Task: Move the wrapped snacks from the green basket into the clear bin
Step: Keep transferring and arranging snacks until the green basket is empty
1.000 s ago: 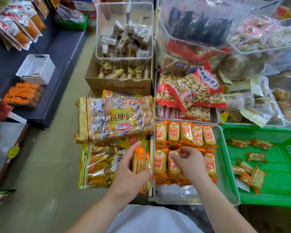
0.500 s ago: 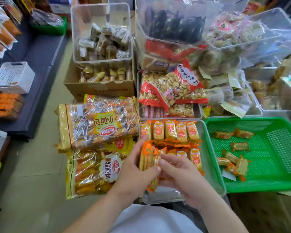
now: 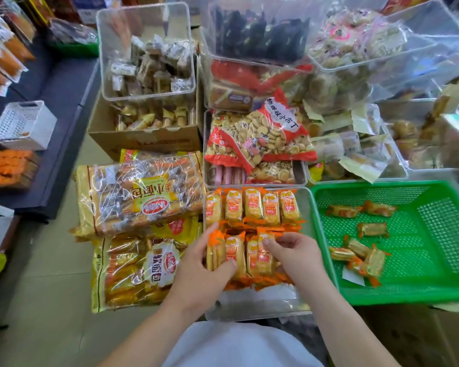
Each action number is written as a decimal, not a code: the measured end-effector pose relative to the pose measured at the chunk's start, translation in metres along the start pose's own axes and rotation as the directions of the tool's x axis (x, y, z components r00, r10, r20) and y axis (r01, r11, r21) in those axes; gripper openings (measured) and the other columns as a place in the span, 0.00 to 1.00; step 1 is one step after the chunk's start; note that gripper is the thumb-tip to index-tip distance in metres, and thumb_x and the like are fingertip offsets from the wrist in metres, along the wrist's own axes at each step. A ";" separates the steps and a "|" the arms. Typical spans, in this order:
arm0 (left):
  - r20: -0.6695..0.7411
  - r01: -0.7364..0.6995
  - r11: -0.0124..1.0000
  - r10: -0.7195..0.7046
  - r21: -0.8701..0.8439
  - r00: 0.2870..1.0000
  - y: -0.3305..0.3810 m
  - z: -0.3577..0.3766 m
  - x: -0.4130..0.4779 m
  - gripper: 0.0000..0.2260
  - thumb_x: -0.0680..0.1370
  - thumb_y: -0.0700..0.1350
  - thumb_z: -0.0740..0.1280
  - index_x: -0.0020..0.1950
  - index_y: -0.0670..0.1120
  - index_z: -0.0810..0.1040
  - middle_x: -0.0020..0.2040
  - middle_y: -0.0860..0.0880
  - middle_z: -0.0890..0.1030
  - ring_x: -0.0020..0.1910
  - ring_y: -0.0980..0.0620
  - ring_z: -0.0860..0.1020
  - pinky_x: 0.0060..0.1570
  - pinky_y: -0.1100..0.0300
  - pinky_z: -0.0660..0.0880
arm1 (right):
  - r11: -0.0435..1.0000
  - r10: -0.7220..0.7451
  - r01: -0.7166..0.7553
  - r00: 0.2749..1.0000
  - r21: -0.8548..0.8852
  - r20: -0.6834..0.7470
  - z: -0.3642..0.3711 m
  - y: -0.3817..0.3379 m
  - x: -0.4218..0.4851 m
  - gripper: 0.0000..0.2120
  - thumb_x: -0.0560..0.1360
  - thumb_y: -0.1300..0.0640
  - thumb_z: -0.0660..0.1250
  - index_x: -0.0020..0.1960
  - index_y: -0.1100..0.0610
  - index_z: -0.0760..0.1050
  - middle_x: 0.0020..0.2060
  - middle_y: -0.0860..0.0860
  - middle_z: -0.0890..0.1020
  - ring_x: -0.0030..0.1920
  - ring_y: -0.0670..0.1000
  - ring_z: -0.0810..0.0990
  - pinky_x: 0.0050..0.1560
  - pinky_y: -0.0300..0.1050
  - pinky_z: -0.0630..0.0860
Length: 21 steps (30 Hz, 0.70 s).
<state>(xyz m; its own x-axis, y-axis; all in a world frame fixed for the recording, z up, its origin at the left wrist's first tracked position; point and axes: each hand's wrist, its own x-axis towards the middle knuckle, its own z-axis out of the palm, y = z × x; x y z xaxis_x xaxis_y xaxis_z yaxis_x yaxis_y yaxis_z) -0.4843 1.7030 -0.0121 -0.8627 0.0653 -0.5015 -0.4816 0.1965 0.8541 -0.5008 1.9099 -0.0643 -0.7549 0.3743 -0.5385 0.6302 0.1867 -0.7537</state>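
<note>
Both hands work inside the clear bin (image 3: 257, 304). The left hand (image 3: 202, 263) grips a small stack of snacks (image 3: 217, 256) standing on edge against the bin's left wall. The right hand (image 3: 294, 254), fingers curled, pinches the top of a pack in the same near row.

At the bin's far end, 5 packs sit side by side with labels showing, forming a tidy far row (image 3: 252, 207). Just right of the bin, the green basket (image 3: 382, 295) holds several loose snacks (image 3: 372, 229) scattered flat on its mesh floor. The job looks well under way but not finished.

The step in hand appears to be seating the near row. Done well, the left hand acts as a bookend so the stack does not fan over. The right hand presses each pack snug against its neighbour, with its orange crimped ends turned the way the far row's are.

The wrappers look slick. A light pinch at the crimp should steer them better than a squeeze on the middle, which looks soft.

Bare floor shows at the bin's near end, likely room for 1 more row. Bread bags (image 3: 138, 192) crowd the bin's left side, so the left wrist wants care.
</note>
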 end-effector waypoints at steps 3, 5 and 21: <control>-0.026 0.018 1.000 -0.018 0.016 1.000 -0.003 0.002 -0.003 0.35 0.75 0.50 0.77 0.72 0.77 0.66 0.72 0.61 0.73 0.69 0.57 0.75 0.70 0.48 0.75 | 0.992 -0.007 0.010 1.000 -0.127 0.023 0.009 0.004 0.018 0.21 0.71 0.47 0.80 0.57 0.59 0.83 0.44 0.50 0.85 0.41 0.52 0.85 0.44 0.57 0.86; -0.030 0.040 0.998 -0.041 -0.051 0.999 -0.004 0.002 -0.006 0.35 0.76 0.49 0.77 0.73 0.75 0.66 0.66 0.59 0.80 0.62 0.57 0.81 0.63 0.53 0.79 | 0.987 -0.012 0.020 0.999 -0.162 0.050 0.012 0.005 0.025 0.24 0.72 0.48 0.80 0.61 0.60 0.81 0.46 0.50 0.85 0.40 0.51 0.85 0.40 0.53 0.86; -0.015 0.145 0.944 -0.156 -0.296 0.988 -0.011 0.017 -0.019 0.11 0.80 0.44 0.72 0.62 0.54 0.82 0.53 0.51 0.88 0.54 0.50 0.86 0.54 0.52 0.82 | 0.995 -0.047 0.052 0.997 -0.084 0.061 0.008 0.011 0.026 0.20 0.77 0.52 0.75 0.65 0.60 0.79 0.43 0.54 0.87 0.40 0.53 0.87 0.38 0.49 0.86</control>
<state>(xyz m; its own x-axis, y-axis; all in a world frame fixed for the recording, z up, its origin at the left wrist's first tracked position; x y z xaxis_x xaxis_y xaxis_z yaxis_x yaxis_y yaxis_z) -0.4603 1.7161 -0.0143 -0.7789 0.0194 -0.6268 -0.6256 -0.0948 0.7744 -0.5151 1.9147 -0.0901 -0.7934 0.3094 -0.5242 0.6029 0.2813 -0.7466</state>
